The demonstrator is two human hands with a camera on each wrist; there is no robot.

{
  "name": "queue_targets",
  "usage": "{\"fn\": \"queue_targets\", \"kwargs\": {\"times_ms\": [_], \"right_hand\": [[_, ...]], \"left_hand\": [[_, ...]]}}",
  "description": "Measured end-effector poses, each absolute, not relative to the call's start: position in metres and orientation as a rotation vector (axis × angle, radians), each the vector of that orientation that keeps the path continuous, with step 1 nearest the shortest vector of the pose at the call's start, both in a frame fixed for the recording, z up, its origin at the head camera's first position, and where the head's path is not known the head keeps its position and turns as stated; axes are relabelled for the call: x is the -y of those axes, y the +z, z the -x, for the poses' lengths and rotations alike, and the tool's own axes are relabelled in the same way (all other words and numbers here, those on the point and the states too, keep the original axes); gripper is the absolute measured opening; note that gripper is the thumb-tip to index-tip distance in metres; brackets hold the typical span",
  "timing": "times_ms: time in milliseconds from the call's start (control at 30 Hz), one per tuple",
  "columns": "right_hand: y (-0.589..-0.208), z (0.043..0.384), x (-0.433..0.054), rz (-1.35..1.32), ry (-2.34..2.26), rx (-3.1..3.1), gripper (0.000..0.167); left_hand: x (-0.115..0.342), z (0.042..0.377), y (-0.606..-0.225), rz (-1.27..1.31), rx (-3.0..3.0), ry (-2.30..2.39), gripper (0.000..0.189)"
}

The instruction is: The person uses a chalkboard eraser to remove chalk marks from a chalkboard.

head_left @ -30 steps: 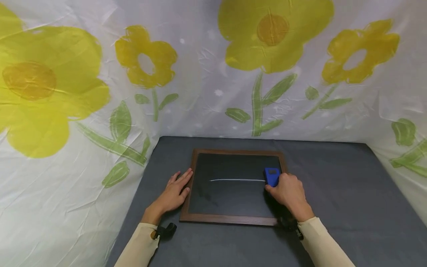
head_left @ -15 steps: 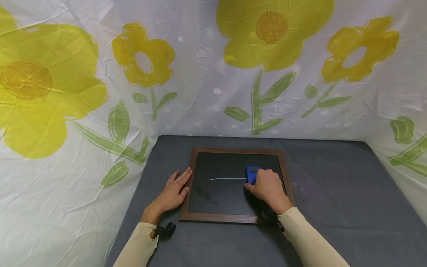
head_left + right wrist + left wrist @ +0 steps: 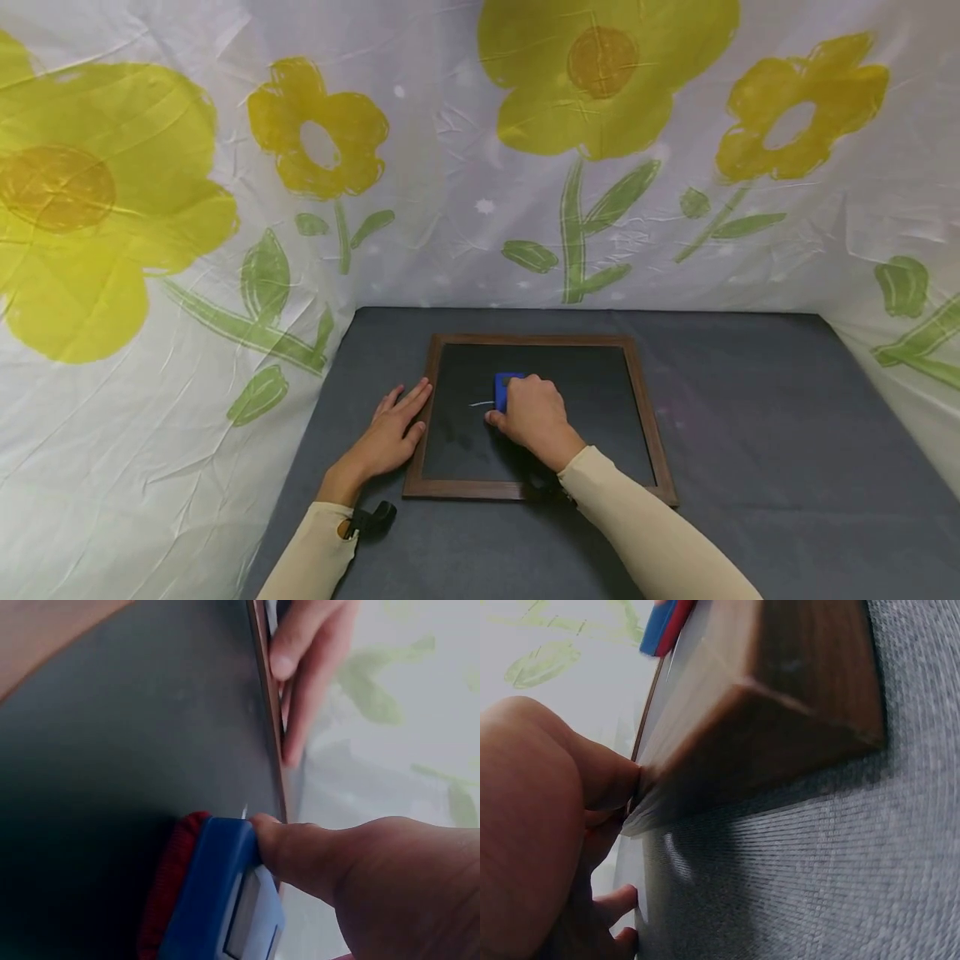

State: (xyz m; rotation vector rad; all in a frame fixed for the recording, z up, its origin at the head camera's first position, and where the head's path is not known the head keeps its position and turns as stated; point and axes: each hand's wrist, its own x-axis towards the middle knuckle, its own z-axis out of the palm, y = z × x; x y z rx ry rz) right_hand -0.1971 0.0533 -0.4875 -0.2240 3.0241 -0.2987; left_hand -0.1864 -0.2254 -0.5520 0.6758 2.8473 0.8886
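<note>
Looks smooth on the black board [image 3: 585, 375], wood-grained on the frame [image 3: 465, 489], like plastic on the blue eraser [image 3: 202, 892], cloth-like on its red pad [image 3: 165, 889], rough-woven on the grey tablecloth [image 3: 817, 862], creased and glossy on the flowered backdrop [image 3: 442, 208].

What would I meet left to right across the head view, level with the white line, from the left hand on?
Left hand, white line, blue eraser, right hand, frame's right side, grey tabletop, flowered cloth.
</note>
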Motion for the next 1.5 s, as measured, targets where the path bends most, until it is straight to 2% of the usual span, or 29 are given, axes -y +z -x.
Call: {"fn": "queue_targets", "kwargs": {"times_ms": [333,600,900,1500], "right_hand": [[-0.498,0.195,-0.003,0.397,-0.285,-3.079,0.059],[-0.5,0.195,0.015,0.412,-0.309,-3.091,0.06],[-0.498,0.193,0.014,0.443,-0.308,-3.096,0.054],[-0.495,0.196,-0.023,0.272,-0.472,-3.047,0.058]], "left_hand": [[0.225,0.183,-0.558,-0.659,-2.87,0.902,0.067],[0.231,0.185,-0.574,-0.668,-2.862,1.013,0.067],[0.234,0.193,-0.593,-0.722,-2.884,1.04,0.068],[0.234,0.191,-0.577,-0.74,-2.849,1.065,0.066]]}}
